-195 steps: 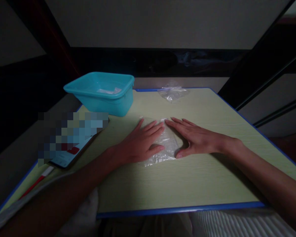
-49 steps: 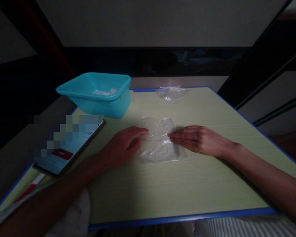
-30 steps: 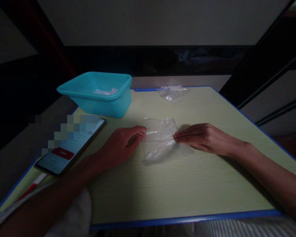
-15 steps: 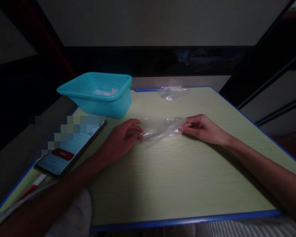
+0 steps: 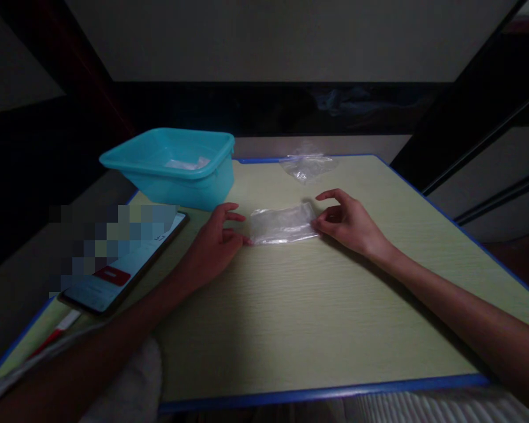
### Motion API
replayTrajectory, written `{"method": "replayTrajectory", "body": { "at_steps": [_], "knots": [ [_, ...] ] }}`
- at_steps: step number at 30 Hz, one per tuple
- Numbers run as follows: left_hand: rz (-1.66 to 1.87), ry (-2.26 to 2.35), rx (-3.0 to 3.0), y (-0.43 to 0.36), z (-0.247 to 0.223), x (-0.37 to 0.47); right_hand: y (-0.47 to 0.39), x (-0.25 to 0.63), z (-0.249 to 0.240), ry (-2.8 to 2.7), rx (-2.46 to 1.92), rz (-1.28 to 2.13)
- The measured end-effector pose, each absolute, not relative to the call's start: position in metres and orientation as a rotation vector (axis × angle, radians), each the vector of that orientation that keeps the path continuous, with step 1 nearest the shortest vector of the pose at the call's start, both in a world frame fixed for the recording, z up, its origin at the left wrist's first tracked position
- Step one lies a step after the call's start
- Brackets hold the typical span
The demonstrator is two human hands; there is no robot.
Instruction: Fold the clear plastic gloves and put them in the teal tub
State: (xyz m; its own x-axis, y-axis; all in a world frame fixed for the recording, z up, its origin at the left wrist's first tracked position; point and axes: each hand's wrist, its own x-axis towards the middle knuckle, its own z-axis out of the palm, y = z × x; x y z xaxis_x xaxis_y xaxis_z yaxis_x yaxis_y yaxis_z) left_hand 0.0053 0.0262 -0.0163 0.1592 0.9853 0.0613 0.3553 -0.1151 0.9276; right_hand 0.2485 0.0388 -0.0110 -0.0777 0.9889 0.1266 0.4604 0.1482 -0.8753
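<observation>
A clear plastic bag (image 5: 283, 224) lies flat near the middle of the pale wood-grain table (image 5: 317, 323), shaped as an oblong. Its long axis runs left to right, close to parallel with the near edge, the right end set slightly farther from the person. Its near long edge catches the light.

The left hand (image 5: 214, 244) is spread, thumb tip at the bag's near left corner, the upper fingers held apart from it. The right hand (image 5: 350, 226) curls at the right end, fingertips touching the plastic; whether they pinch it, I cannot tell.

A broad stretch of tabletop reaches from the bag to the blue edging (image 5: 335, 386) in front, and another strip runs behind it to a second clear bag (image 5: 307, 167) at the far edge. On the left, the turquoise basin (image 5: 189, 189) and smartphone (image 5: 114, 276) narrow the space.
</observation>
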Motion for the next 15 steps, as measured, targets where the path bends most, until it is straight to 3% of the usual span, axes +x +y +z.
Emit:
{"method": "replayTrajectory", "body": {
  "at_steps": [15],
  "knots": [
    [0.963, 1.355, 1.585, 0.027, -0.0136, 0.0081, 0.034, 0.2486, -0.0149, -2.029, -1.365, 0.168]
  ]
}}
